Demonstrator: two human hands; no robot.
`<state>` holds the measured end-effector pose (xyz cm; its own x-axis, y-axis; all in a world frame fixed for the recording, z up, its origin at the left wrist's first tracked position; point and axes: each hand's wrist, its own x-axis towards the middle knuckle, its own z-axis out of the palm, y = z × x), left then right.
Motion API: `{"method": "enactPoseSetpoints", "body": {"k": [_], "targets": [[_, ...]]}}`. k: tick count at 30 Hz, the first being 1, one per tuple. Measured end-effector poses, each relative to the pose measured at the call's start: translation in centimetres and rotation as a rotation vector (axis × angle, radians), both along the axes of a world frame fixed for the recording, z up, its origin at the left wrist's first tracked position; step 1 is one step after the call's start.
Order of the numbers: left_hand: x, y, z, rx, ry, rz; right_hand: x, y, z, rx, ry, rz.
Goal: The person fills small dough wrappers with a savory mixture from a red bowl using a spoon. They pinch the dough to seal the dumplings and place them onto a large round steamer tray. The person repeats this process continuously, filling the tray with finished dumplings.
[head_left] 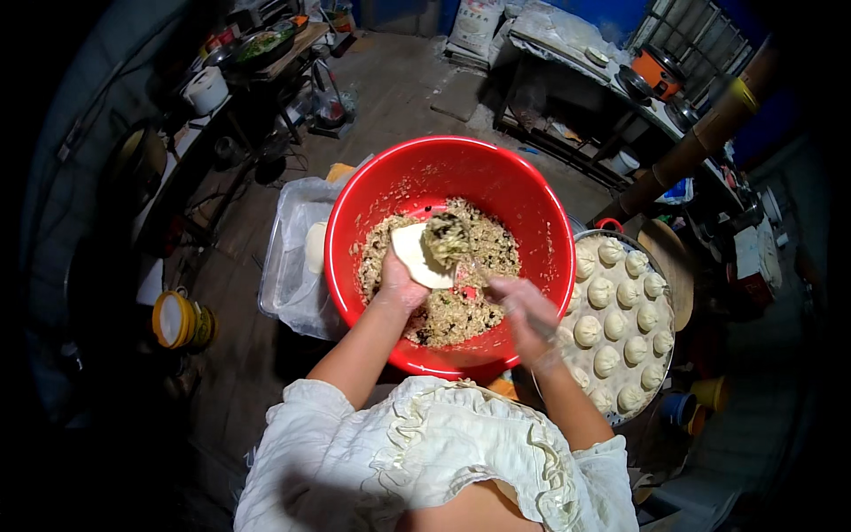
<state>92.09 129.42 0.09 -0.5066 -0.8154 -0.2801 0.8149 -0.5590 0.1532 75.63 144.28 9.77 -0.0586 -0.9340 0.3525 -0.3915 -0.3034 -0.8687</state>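
My left hand (403,282) holds a round, flat dough wrapper (415,256) over a large red plastic basin (452,149). A lump of filling (446,241) with dark bits covers the wrapper's right part. Loose chopped filling (465,319) lies in the basin, and specks of it cling to the wall. Over the basin's right side, my right hand (525,309) is blurred, its fingers closed around the handle of a utensil (542,327). The utensil's working end is too blurred to make out near the lump.
Right of the basin, a round tray (621,332) carries rows of pleated buns. A clear plastic bin (282,266) with dough inside stands left. A bamboo pole (695,149) slants at the right. Yellow buckets (174,319) sit on the left floor; worktables (565,56) line the back.
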Motion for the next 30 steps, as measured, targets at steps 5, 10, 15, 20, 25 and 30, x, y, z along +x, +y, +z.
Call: {"method": "enactPoseSetpoints", "body": {"k": [5,10,15,20,25,30], "targets": [[-1.9,-1.1,1.1,-0.037,-0.033,0.02,4.5,1.5,-1.6,0.231,0.52,0.137],[0.2,-1.0,-1.6,-0.036,-0.033,0.036,5.0,2.0,-4.2,0.072,0.466,0.135],[3.0,0.9,0.7,-0.042,-0.054,-0.067,3.2,1.0,-4.8,0.062,0.667,0.03],[3.8,2.0,1.0,-0.02,-0.057,-0.154,3.6,0.0,-11.1,0.587,0.321,0.278],[4.0,3.4,2.3,-0.026,-0.027,-0.217,3.2,-4.5,-7.5,0.388,-0.27,-0.048],[3.2,4.2,2.2,0.011,-0.002,-0.257,3.0,-5.2,-7.1,0.408,-0.568,-0.012]]}}
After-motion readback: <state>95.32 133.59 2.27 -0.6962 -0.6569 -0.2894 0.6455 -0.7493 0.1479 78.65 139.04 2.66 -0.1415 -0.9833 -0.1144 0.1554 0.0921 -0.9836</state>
